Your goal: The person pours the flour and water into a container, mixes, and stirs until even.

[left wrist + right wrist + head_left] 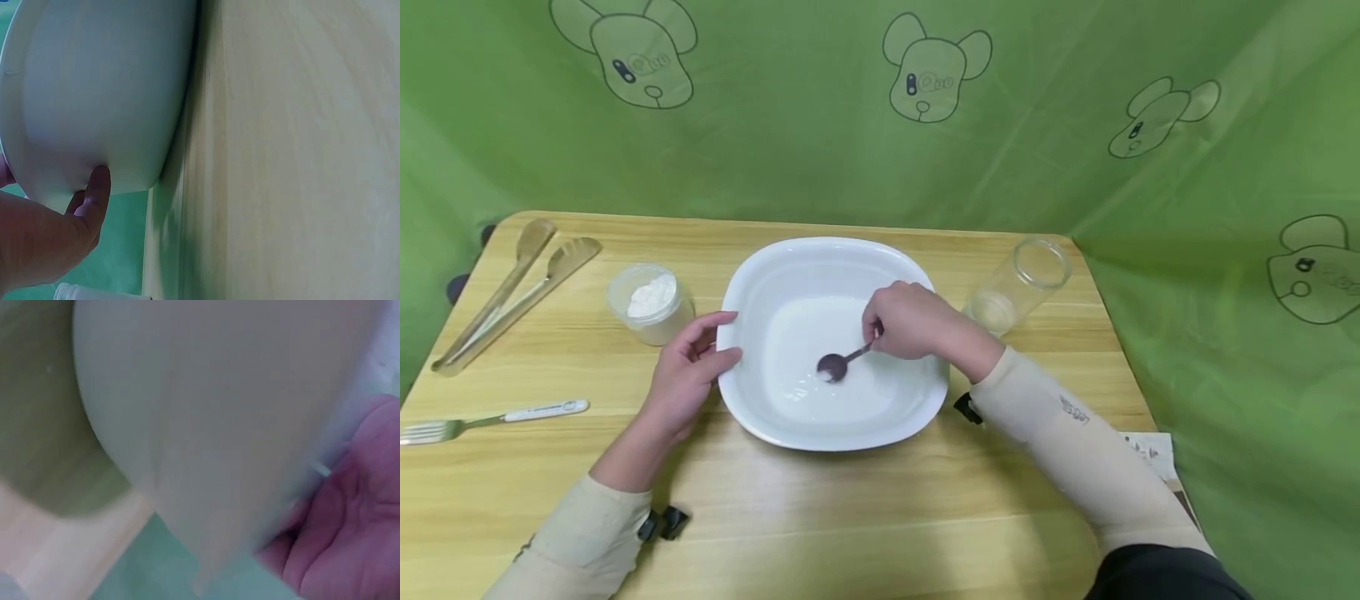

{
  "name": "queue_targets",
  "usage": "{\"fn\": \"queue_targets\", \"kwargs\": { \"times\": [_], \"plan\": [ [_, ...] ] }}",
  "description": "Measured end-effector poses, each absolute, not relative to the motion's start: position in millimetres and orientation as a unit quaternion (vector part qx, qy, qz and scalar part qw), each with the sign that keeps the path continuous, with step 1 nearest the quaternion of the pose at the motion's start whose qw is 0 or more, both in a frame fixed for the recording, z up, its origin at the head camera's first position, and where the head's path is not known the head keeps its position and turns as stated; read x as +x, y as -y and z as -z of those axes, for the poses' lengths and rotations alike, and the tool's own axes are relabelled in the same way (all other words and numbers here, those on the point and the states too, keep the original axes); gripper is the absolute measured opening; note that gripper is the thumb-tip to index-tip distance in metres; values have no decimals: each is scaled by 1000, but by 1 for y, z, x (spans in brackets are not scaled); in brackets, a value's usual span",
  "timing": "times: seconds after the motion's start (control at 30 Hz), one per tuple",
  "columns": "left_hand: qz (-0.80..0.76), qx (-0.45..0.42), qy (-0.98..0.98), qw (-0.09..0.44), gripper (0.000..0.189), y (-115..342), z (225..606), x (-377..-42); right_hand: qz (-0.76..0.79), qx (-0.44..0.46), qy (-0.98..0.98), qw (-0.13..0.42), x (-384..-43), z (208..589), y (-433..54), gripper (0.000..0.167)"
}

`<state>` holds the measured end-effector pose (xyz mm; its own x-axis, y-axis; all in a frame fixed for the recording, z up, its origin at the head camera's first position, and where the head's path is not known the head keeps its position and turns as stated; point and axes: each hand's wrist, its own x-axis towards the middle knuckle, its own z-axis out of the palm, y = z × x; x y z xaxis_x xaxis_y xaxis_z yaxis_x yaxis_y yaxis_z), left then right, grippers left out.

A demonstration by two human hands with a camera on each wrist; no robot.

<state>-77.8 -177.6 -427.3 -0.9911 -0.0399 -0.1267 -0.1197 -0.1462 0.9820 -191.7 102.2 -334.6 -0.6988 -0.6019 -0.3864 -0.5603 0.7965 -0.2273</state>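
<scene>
A white oval basin (760,283) stands mid-table, with a little clear liquid and whitish matter visible on its floor. My left hand (685,371) grips its left rim, thumb on the inner edge; in the left wrist view, fingers (97,194) press the outer wall. Over the basin, my right hand (910,321) pinches the handle of a dark metal spoon (832,367), whose bowl is low over the basin floor and carries some white matter. The right wrist view shows the right hand (356,519) beyond the basin's wall (206,412), blurred; the spoon is hidden there.
Left of the basin is a clear jar (651,304) of white powder. Farther left lie wooden tongs (523,292) and a fork (497,419) with a white handle. A clear glass (1018,283) stands behind the right forearm. Green cloth (820,125) hangs behind the table.
</scene>
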Motion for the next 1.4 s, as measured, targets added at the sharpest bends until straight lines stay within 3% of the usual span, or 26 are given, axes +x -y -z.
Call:
{"fn": "queue_targets", "kwargs": {
  "times": [0.13, 0.23, 0.37, 0.53, 0.63, 0.83, 1.07, 1.27, 1.4],
  "plan": [
    [-755, -60, -653, 27, 48, 178, 428, -78, -14, -255, -941, 223, -194, 323, -112, 18],
    [-756, -60, -651, 26, 48, 178, 428, -78, -36, -223, -957, 179, -198, 322, -117, 20],
    [-757, -59, -651, 26, 48, 178, 428, -78, -11, -250, -960, 125, -200, 331, -114, 19],
    [-756, -57, -652, 27, 47, 177, 428, -78, 63, -312, -932, 175, -195, 336, -110, 10],
    [-757, -56, -650, 26, 47, 177, 428, -78, 57, -302, -927, 216, -193, 331, -113, 8],
    [-756, -55, -651, 30, 47, 176, 428, -79, 22, -264, -950, 165, -193, 328, -121, 10],
    [-757, -56, -650, 33, 48, 176, 427, -78, 24, -276, -933, 231, -192, 326, -123, 12],
    [-757, -56, -651, 30, 48, 177, 428, -78, -7, -245, -957, 158, -195, 324, -126, 18],
    [-756, -56, -652, 32, 49, 177, 428, -78, 31, -287, -941, 178, -195, 328, -124, 15]
  ]
}}
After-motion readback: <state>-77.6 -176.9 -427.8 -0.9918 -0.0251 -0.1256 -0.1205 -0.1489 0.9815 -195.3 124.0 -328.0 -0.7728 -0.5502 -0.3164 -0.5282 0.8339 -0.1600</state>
